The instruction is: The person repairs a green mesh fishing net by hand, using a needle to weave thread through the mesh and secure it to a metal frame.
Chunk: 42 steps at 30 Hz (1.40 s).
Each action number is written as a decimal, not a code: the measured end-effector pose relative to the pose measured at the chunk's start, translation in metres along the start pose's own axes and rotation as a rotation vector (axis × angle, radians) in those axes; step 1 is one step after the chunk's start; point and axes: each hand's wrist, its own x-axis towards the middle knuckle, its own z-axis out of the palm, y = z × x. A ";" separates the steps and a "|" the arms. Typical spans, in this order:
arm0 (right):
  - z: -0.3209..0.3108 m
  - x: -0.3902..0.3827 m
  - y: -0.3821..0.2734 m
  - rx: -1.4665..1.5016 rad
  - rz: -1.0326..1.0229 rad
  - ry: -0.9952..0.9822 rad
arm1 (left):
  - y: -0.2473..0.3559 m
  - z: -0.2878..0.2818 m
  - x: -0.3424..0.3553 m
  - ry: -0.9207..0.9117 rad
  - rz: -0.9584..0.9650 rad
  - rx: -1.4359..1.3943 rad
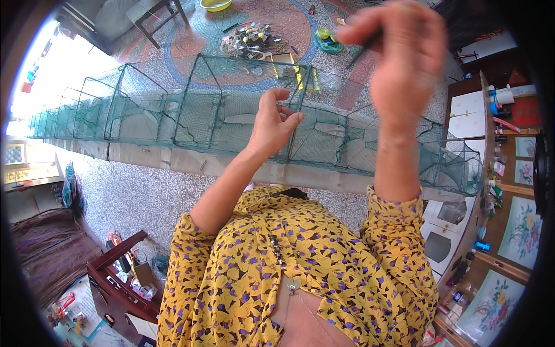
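Note:
A long green net trap [156, 118] with dark, squarish frames stretches across in front of me. My left hand [273, 122] is over its middle, beside one of the frame bars. The thumb and forefinger are curved with a gap between them; the lower fingers are partly hidden, so whether they touch the mesh is unclear. My right hand [404, 61] is raised above the right part of the trap and smeared by motion. Its fingers are closed on a slim dark tool [365, 49], which points down and left; its exact kind is blurred.
Beyond the trap, a pile of small items [250, 41] lies on the patterned floor near a yellow-edged box [283, 65] and a green bag [328, 41]. A yellow basin [215, 4] and a stool [151, 14] stand farther off. Cabinets [448, 231] line the right; a dark wooden chair [118, 277] is lower left.

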 end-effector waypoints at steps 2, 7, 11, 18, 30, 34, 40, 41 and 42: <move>-0.027 0.007 -0.031 0.265 0.047 -0.105 | 0.002 -0.002 0.002 -0.014 0.027 0.017; -0.027 0.001 -0.059 0.353 0.112 -0.154 | 0.012 -0.004 0.003 -0.058 0.118 0.068; -0.025 -0.003 -0.066 0.342 0.142 -0.192 | 0.022 -0.004 0.007 -0.168 0.400 0.149; -0.036 -0.025 -0.038 0.001 0.239 -0.118 | 0.021 0.000 -0.002 0.020 0.339 0.204; -0.053 -0.086 0.034 -1.018 0.340 -0.570 | 0.031 -0.005 -0.014 0.048 0.242 0.276; -0.053 -0.097 0.047 -1.056 0.320 -0.603 | 0.024 -0.007 -0.014 0.045 0.195 0.305; -0.047 -0.108 0.067 -0.878 0.419 -0.506 | 0.005 -0.010 -0.003 -0.047 -0.105 0.087; -0.042 -0.110 0.069 -0.823 0.460 -0.468 | 0.004 -0.010 -0.002 -0.062 -0.151 0.030; -0.037 -0.112 0.073 -0.795 0.449 -0.421 | 0.005 -0.010 -0.001 -0.077 -0.197 -0.027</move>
